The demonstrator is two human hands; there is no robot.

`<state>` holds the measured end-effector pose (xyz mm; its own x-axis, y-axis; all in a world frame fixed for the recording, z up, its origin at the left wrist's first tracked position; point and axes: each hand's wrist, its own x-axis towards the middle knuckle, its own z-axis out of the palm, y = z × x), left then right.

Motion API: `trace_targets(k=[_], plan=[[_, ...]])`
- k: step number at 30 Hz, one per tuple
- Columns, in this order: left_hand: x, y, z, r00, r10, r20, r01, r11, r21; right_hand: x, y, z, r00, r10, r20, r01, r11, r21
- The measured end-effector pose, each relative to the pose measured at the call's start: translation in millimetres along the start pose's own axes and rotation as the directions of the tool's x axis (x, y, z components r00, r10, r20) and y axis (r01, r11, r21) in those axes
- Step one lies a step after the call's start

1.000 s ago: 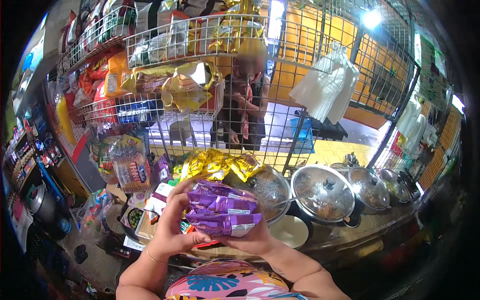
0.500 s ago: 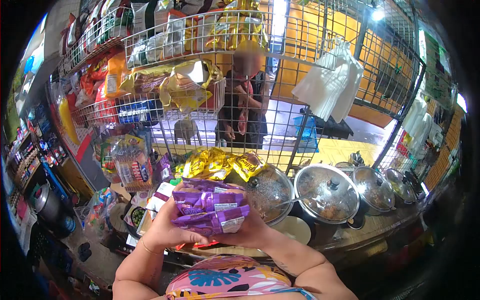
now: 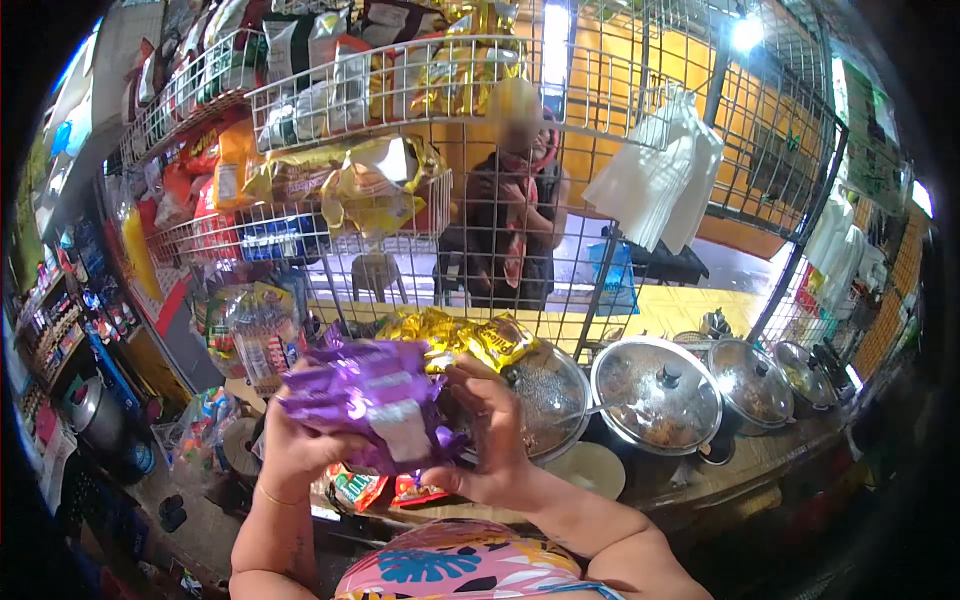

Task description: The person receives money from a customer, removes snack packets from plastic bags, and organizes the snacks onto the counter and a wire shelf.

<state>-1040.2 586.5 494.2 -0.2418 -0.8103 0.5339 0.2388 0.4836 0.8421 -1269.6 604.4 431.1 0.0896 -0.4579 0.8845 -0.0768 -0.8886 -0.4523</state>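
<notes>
My left hand (image 3: 312, 448) is closed around a stack of purple snack packets (image 3: 365, 395), held tilted above the counter. My right hand (image 3: 492, 430) is beside the stack on its right, fingers curved and apart, with a gap between most of them and the packets. Whether its fingertips touch the lower packet is hard to tell. Just behind the stack, yellow snack packets (image 3: 465, 338) lie against the wire grille. Below my hands a red and green packet (image 3: 358, 487) and another red packet (image 3: 418, 488) rest on the counter.
Several pans with glass lids (image 3: 657, 395) line the counter to the right, with a pale plate (image 3: 588, 468) in front. A wire grille (image 3: 600, 260) stands ahead, with snack baskets (image 3: 345, 225) and white plastic bags (image 3: 660, 170) hanging on it. Beyond it stands a person (image 3: 515, 220).
My right hand has come off the purple packets and opened. The stack has tilted and shifted left in my left hand, uncovering the red packets below. The person beyond the grille has moved right.
</notes>
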Motion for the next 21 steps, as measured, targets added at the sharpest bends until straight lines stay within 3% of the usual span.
trace_targets(k=[2,4,9,12,21], plan=[[13.1,0.6,-15.1,0.988,0.139,-0.072,-0.143,0.988,-0.052,-4.5,5.3,2.3,0.993,0.030,-0.113,-0.031,0.999,-0.007],[25.7,19.4,-17.2,0.965,0.218,-0.147,-0.242,0.955,-0.173,-8.3,6.9,0.1,0.979,0.178,-0.096,-0.174,0.984,0.050],[49.9,49.2,-20.4,0.885,0.366,-0.288,-0.391,0.920,-0.034,-10.3,6.5,-0.3,0.942,0.333,-0.036,-0.334,0.943,-0.003],[59.4,36.9,-39.2,0.869,0.414,-0.271,-0.434,0.901,-0.013,-17.7,16.0,2.7,0.931,0.364,0.003,-0.364,0.931,0.037],[51.0,14.0,-42.8,0.890,0.360,-0.281,-0.377,0.926,-0.006,-16.3,17.5,2.9,0.880,0.453,0.142,-0.466,0.882,0.075]])
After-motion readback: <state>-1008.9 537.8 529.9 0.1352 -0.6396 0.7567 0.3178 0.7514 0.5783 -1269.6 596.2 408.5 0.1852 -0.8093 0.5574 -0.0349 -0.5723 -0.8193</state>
